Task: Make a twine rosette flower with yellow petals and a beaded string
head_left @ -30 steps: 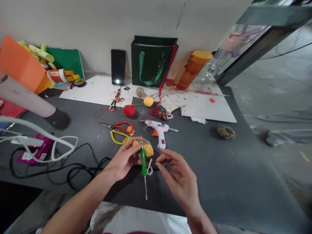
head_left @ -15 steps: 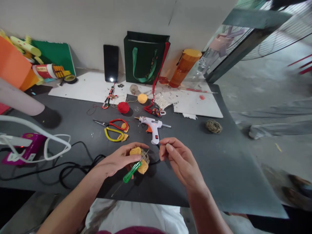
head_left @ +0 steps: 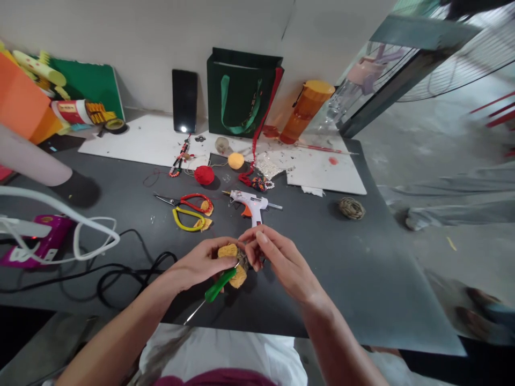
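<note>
My left hand is closed round a small crocheted piece with yellow petal-like parts and a grey-brown middle. A thin metal tool with a green handle slants across the piece. One metal end points into the middle, and a longer shaft sticks out toward the table's front edge. My right hand is at the right side of the piece, its thumb and fingers pinched together. What they pinch, if anything, is too small to make out. A white hot glue gun lies just beyond that hand.
Red-and-yellow-handled scissors lie on yellow scraps. Behind are a red ball, a yellow ball, a phone, a green paper bag and an orange bottle. Cables run at left; a brown yarn bundle sits at right.
My right hand has moved left to the crocheted piece, now partly covering its right side and the glue gun's handle. My left hand still holds the piece, nearly in place.
</note>
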A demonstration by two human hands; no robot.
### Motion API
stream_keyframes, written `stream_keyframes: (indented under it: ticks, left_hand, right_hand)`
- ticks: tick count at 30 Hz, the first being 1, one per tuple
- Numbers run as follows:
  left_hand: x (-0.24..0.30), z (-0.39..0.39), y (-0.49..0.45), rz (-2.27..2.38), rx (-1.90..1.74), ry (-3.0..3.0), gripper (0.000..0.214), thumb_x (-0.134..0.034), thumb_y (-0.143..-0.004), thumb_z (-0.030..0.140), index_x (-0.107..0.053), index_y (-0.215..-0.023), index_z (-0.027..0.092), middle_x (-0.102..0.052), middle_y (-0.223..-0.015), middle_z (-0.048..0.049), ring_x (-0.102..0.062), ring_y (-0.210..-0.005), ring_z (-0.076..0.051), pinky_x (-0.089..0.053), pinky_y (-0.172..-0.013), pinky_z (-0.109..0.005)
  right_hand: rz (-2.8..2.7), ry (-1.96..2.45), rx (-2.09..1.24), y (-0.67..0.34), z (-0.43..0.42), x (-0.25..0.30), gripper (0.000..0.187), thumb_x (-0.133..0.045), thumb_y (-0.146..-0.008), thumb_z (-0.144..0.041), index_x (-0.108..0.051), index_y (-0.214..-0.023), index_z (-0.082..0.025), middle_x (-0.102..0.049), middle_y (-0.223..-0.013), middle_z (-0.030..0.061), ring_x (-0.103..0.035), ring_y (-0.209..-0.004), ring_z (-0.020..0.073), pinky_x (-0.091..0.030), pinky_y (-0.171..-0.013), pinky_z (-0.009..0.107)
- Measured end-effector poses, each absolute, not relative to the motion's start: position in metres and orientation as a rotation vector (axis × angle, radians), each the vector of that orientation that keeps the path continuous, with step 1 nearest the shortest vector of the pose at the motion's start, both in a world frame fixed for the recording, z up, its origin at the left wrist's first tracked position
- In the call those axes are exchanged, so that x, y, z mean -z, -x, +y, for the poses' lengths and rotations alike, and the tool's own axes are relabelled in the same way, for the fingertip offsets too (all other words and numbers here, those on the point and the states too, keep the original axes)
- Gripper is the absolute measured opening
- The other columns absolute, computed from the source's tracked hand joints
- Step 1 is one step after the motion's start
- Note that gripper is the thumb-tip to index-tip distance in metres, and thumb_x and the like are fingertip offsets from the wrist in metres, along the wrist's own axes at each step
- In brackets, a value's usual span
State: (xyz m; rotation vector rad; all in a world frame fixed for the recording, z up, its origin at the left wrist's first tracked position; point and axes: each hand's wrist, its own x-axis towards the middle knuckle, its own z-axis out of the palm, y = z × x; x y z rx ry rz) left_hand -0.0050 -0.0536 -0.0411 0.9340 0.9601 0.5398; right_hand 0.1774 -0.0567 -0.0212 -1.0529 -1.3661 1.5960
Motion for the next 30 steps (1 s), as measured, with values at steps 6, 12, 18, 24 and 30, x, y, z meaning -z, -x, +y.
stream_keyframes:
  ticks: [6,12,18,24,30]
  left_hand:
    - [0.038,-0.052,0.003,1.019,-0.587,-0.839,0.024,-0.071,-0.074,0.029,-0.069,-0.095,0.018,-0.064,-0.067,0.0001,-0.059,-0.053,-0.012,-0.048,-0.046,-0.020]
    - [0.041,-0.051,0.002,1.009,-0.594,-0.791,0.031,-0.071,-0.071,0.031,-0.065,-0.098,0.018,-0.064,-0.071,-0.0007,-0.059,-0.055,-0.014,-0.052,-0.046,-0.023]
    - [0.045,-0.052,0.005,0.929,-0.563,-0.774,0.034,-0.070,-0.074,0.033,-0.062,-0.103,0.018,-0.063,-0.076,-0.0011,-0.061,-0.061,-0.014,-0.054,-0.050,-0.023]
    - [0.044,-0.052,0.006,0.916,-0.517,-0.807,0.029,-0.069,-0.075,0.031,-0.062,-0.100,0.017,-0.063,-0.078,-0.0012,-0.060,-0.064,-0.013,-0.052,-0.053,-0.022]
    - [0.046,-0.052,0.008,0.879,-0.481,-0.837,0.026,-0.065,-0.081,0.029,-0.062,-0.104,0.019,-0.063,-0.081,-0.0013,-0.060,-0.064,-0.012,-0.052,-0.054,-0.022]
  right_hand:
    - [-1.314,1.046,-1.640,-0.182,-0.064,0.025,0.031,-0.046,-0.098,-0.045,-0.062,-0.096,-0.019,-0.055,-0.063,-0.0036,-0.051,-0.053,0.0085,-0.043,-0.052,0.022]
    - [-1.230,1.151,-1.586,-0.185,-0.068,0.035,0.024,-0.061,-0.089,-0.041,-0.062,-0.097,-0.018,-0.058,-0.068,-0.0024,-0.053,-0.057,0.0088,-0.046,-0.055,0.022]
    - [-1.154,1.279,-1.579,-0.185,-0.067,0.036,0.023,-0.067,-0.081,-0.030,-0.059,-0.100,-0.019,-0.058,-0.073,-0.0025,-0.055,-0.060,0.0093,-0.047,-0.058,0.023]
    - [-1.226,1.317,-1.649,-0.185,-0.064,0.042,0.026,-0.062,-0.076,-0.021,-0.064,-0.102,-0.019,-0.057,-0.074,-0.0029,-0.055,-0.064,0.0103,-0.047,-0.062,0.025]
    - [-1.325,1.304,-1.650,-0.187,-0.064,0.046,0.014,-0.061,-0.078,-0.023,-0.068,-0.088,-0.018,-0.065,-0.077,0.0000,-0.059,-0.067,0.0117,-0.048,-0.065,0.028]
